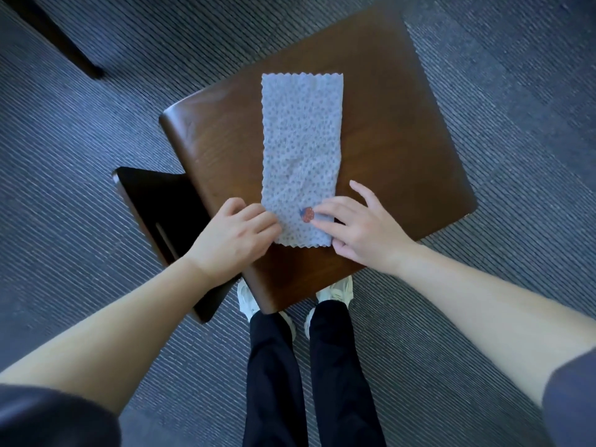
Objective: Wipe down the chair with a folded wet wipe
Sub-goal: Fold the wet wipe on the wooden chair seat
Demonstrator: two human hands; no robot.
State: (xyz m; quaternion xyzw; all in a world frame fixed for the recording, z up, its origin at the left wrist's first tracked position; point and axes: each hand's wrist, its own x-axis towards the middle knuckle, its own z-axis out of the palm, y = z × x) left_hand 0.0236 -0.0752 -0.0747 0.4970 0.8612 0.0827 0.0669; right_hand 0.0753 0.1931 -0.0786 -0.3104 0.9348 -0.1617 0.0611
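The wet wipe (301, 150) flat on the chair seat (387, 140), running 12 to 6 o'clock, your left hand (235, 235) at its 7 o'clock corner, curled fingers pinching the edge, your right hand (358, 229) at 5 o'clock, fingers spread, tips pressing down

White sneakers (335, 290) and black trousers (342, 366) stand below the fingers (258, 217) on blue-grey ribbed carpet (96, 124), a dark furniture leg (58, 37) far upper-left.
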